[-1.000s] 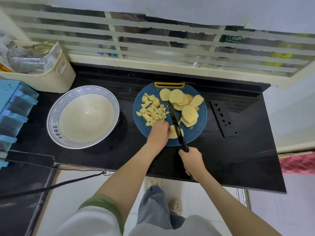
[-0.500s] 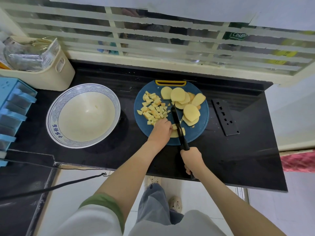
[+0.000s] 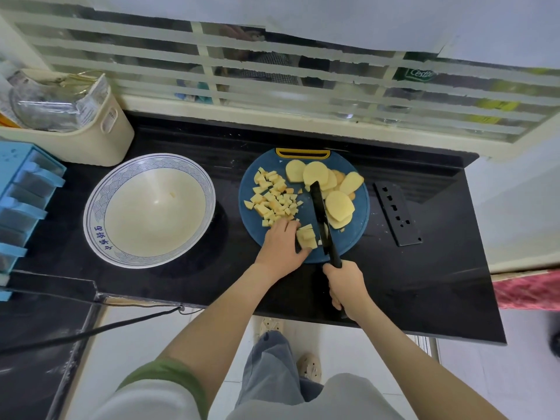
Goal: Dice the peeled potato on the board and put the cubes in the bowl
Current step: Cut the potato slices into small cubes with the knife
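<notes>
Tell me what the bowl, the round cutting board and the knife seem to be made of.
Bowl: likely glazed ceramic, with a glossy cream inside and a printed blue pattern round the rim.
Cutting board: probably plastic, matte dark blue with a moulded yellow-trimmed slot at its far edge.
Knife: black all over with a matte blade. It could be coated metal or ceramic; the look leaves that open.

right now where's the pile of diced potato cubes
In the head view the cubes lie on the left half of the blue board, between the bowl and the knife, just beyond the left hand.
</notes>
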